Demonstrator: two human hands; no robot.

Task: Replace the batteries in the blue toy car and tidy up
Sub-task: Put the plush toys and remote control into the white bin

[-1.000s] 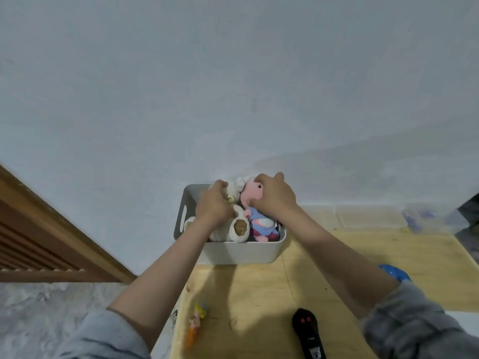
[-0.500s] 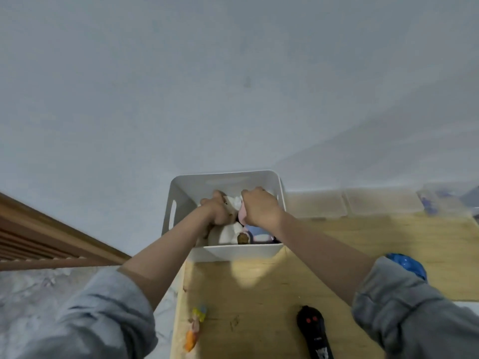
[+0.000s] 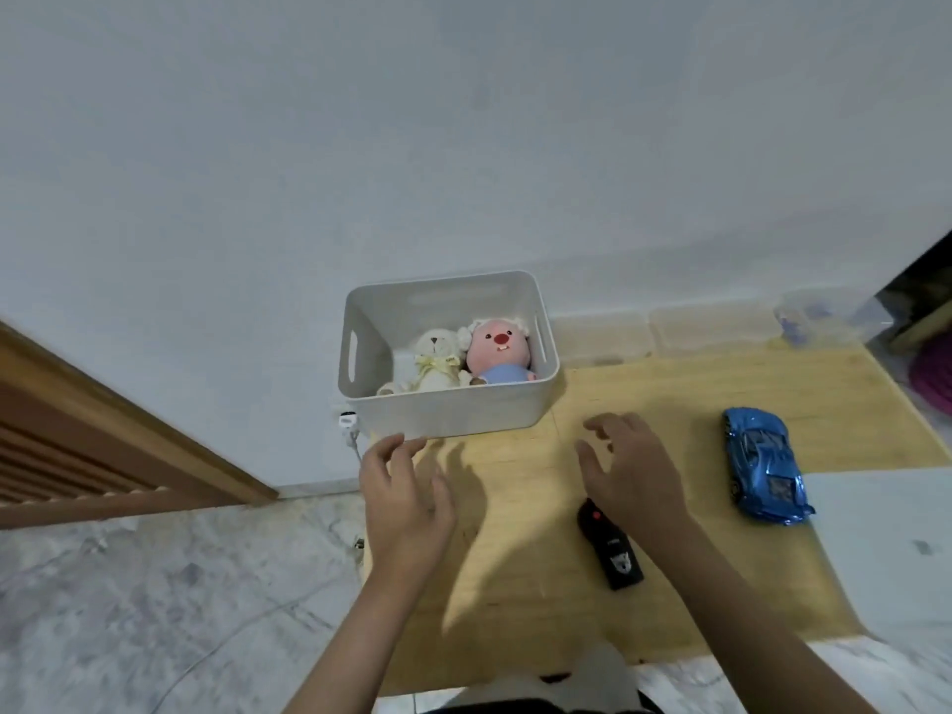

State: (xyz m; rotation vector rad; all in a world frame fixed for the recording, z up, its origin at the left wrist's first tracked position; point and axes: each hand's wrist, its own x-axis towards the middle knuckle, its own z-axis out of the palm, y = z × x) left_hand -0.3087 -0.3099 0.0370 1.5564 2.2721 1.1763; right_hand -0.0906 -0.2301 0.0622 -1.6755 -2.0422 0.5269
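Car: the blue toy car (image 3: 764, 468) lies on the wooden mat (image 3: 515, 600), at the right, apart from both hands.
Remote: black (image 3: 611, 552), near centre; its printing is too small to read.
Right hand (image 3: 636, 468): over the remote, fingers spread, holding nothing.
Left hand (image 3: 404, 494): fingers spread, empty.
Bin (image 3: 453, 409): white, far side, holds a cream plush toy (image 3: 435, 365) and a pink plush toy (image 3: 498, 355).

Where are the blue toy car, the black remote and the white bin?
blue toy car (image 3: 762, 468): head view, on its roof.
black remote (image 3: 615, 553): head view, on its body's middle.
white bin (image 3: 453, 412): head view, on its front wall.
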